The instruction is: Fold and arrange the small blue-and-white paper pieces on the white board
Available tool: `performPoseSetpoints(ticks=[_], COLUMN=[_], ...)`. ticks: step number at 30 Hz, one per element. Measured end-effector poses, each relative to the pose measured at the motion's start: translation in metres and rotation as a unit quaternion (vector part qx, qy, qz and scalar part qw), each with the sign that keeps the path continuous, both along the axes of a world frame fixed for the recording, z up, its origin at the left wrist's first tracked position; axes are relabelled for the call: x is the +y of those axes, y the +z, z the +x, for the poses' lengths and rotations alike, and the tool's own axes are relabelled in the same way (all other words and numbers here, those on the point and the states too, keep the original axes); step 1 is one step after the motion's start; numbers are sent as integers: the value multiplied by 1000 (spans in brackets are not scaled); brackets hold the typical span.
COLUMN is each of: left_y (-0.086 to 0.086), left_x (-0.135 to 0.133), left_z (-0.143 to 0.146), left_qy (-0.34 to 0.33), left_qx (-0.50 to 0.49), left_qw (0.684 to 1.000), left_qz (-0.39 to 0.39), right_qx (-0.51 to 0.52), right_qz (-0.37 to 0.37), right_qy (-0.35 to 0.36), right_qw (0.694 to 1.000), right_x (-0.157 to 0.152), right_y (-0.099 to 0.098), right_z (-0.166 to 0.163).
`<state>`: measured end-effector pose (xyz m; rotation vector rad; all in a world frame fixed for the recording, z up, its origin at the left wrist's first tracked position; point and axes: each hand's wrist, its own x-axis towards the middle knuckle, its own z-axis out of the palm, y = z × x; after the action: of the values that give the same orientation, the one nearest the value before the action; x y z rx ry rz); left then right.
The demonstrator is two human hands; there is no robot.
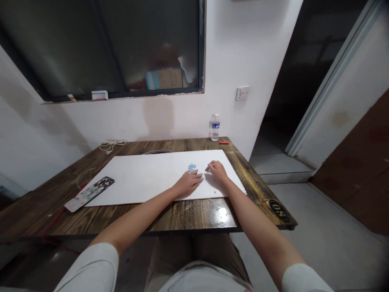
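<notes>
My left hand (187, 185) rests low over the white board (142, 174), its fingers stretched out and slightly apart. Just beyond its fingertips lie several small blue-and-white pieces (192, 166), close together; the hand partly covers the nearest ones. They are too small to name. To the right, my right hand (216, 171) touches the board with its wrist side. Its fingers are bent, with the tips drawn together and pointing left toward the pieces. Whatever those fingertips may hold is too small to make out. A narrow gap separates the two hands.
A patterned phone case or phone (90, 194) overlaps the board's left edge. At the wooden table's (194, 217) back stand a water bottle (215, 129) and a red pen-like object (224, 142). A white cable (112, 144) lies back left. A wall rises behind.
</notes>
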<state>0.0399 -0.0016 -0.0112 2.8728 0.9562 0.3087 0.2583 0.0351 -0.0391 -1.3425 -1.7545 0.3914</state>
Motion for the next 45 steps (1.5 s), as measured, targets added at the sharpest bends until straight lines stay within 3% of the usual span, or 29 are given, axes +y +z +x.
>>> performPoseSetpoints(ticks=[4,10,17,22,25,29,34,40,45], left_y=[-2,-4,-1,4,2,-3,-3,1,1], left_x=[-16,-23,-2,20,26,27,17,-10,-23], left_z=[-22,-51,-35,-4,6,4,-10,-35,-54], left_qy=[4,125,227,209,150,39,-5,32,159], left_qx=[-32,-2,26,46,23,-36,-67,-41,-6], left_qw=[999,989,973,976,988,998,995,991,980], left_qz=[38,74,1,-40,-18,24,72,126,123], right_qx=[3,2,-3,-32,-51,-65,-77,-80,-62], right_qz=[-3,-5,-5,-5,0,6,-29,-60,-88], right_qy=[-45,-51,-56,-54,-54,-62,-48,-26,122], right_qw=[999,999,998,998,997,996,995,995,987], right_x=[0,-5,-4,-4,-4,-2,-3,-6,-6], right_y=[1,5,4,5,5,4,5,9,14], right_z=[1,-2,-1,-2,-2,-2,-3,0,13])
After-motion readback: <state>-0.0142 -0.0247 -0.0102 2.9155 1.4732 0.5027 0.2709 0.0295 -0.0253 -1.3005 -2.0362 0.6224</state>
